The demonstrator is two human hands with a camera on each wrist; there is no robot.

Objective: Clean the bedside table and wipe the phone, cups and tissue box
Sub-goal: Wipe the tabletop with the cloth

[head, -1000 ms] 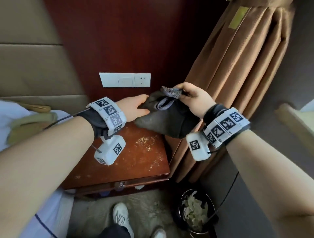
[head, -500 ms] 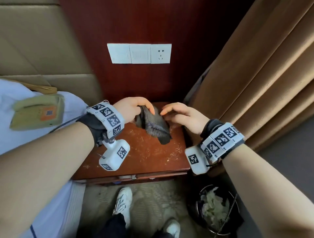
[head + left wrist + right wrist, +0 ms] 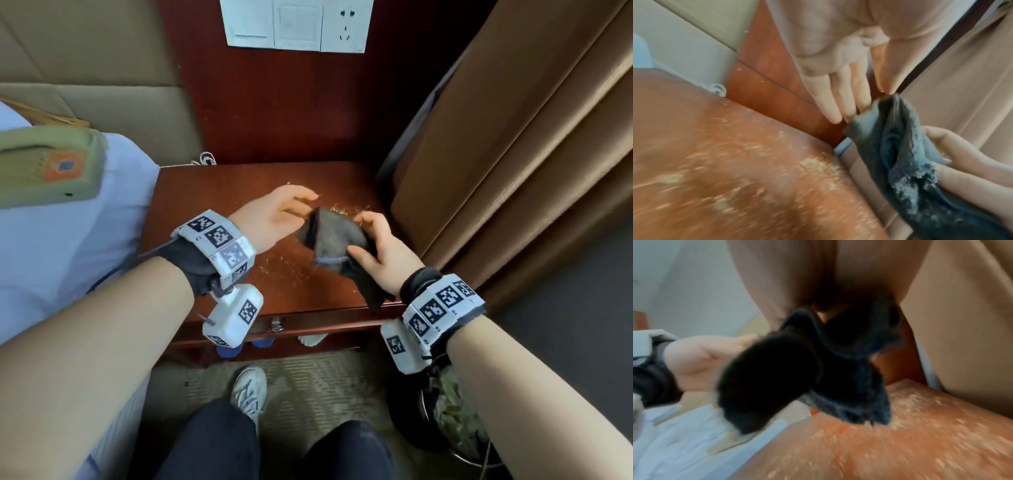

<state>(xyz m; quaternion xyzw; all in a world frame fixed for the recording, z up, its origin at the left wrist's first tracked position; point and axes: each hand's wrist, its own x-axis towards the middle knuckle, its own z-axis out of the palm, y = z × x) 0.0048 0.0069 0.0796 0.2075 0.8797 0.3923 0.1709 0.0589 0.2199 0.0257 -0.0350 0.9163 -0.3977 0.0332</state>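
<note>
Cloth: dark grey fuzzy rag (image 3: 334,236), frame centre, gripped by right hand (image 3: 383,253).
Left hand (image 3: 274,219): fingers straight, touching rag edge.
Worktop: reddish wood (image 3: 212,195), crumb-strewn.
Advice: bunch rag flat, sweep crumbs frontward.

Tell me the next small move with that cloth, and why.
Probably lower the dark cloth, gripped by the right hand, onto the bedside table and sweep: pale crumbs are scattered across its top, and the open left hand only touches the cloth's edge.
</note>
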